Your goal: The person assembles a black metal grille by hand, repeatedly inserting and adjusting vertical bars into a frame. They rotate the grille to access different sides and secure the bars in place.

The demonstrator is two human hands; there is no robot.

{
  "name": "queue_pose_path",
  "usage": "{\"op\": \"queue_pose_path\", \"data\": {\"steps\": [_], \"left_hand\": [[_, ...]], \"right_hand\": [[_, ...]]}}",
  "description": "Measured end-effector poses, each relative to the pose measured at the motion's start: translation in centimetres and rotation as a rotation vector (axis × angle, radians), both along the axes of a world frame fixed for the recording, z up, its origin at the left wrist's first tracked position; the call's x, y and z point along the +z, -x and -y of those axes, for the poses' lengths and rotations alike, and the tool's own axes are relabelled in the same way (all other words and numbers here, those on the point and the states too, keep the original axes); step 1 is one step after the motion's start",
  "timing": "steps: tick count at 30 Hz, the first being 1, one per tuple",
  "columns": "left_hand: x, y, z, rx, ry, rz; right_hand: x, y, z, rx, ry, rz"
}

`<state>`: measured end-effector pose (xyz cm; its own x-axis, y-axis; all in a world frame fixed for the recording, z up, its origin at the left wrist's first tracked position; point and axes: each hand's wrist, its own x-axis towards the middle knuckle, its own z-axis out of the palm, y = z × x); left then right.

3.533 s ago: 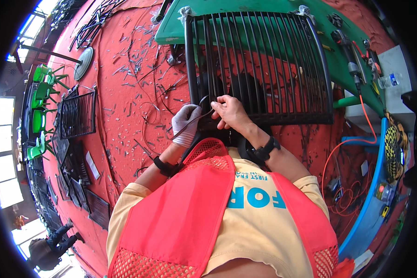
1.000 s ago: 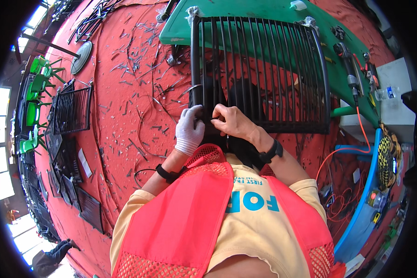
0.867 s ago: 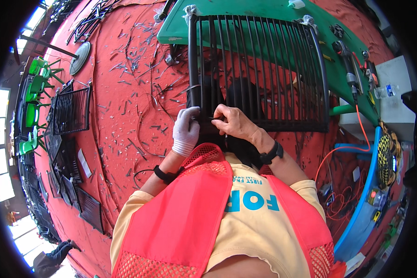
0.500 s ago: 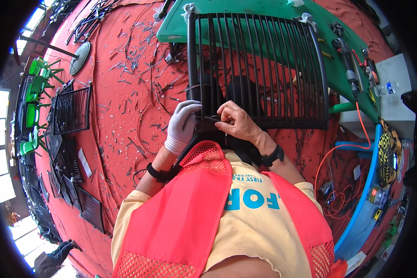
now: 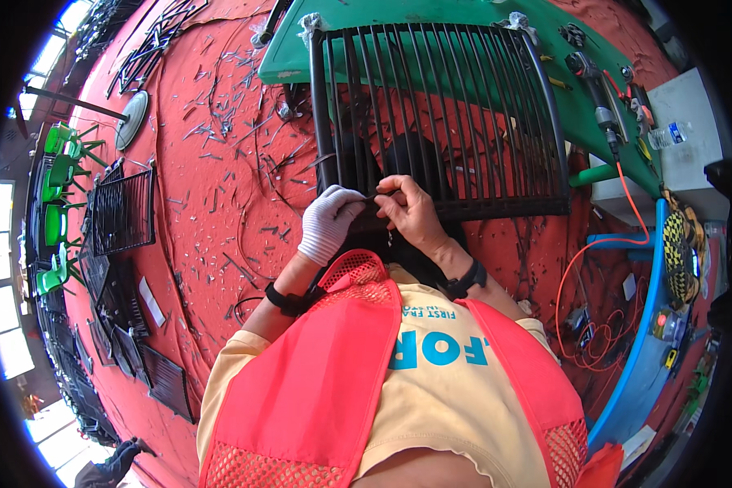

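Observation:
My left hand point(image 5: 331, 222), in a white knit glove, is closed on one end of a short dark strip point(image 5: 372, 198). My bare right hand point(image 5: 413, 215) pinches the strip's other end between thumb and finger. Both hands are just above the near bottom corner of a black slatted frame point(image 5: 455, 205). The frame leans over my knees, its far end resting on a green table point(image 5: 297, 45). Wrapped plastic covers its two far corners. A thin loose strand point(image 5: 324, 158) is around the frame's left side bar.
A power tool point(image 5: 598, 98) with an orange hose point(image 5: 568, 285) lies at the table's right. Dark scraps litter the red floor covering point(image 5: 195, 171). More black slatted frames point(image 5: 124, 211) and green chairs point(image 5: 57, 220) stand at left. A blue bench point(image 5: 634, 366) is at right.
My left hand has come down and closed from a more open pose. The right hand has risen slightly. The frame and table appear shifted a little to the left in view.

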<state>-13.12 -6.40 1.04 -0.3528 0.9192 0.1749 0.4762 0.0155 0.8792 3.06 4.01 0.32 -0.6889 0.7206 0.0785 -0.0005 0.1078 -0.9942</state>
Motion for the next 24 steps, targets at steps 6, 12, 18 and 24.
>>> {"op": "queue_pose_path", "data": {"steps": [6, 12, 18, 24], "left_hand": [[-1.1, -0.3, -0.4, 0.116, 0.005, 0.203], [-0.9, -1.0, -0.8, 0.147, -0.051, 0.099], [-0.5, -2.5, -2.0, 0.297, 0.071, -0.232], [-0.6, -2.8, -2.2, 0.209, 0.198, -0.516]], "right_hand": [[1.5, 0.2, -0.9, 0.124, 0.242, 0.284], [2.2, 1.0, -1.9, 0.211, 0.514, 0.401], [0.9, 1.6, -2.7, 0.160, 0.708, 0.265], [0.2, 1.6, -2.8, 0.144, 0.793, 0.167]]}}
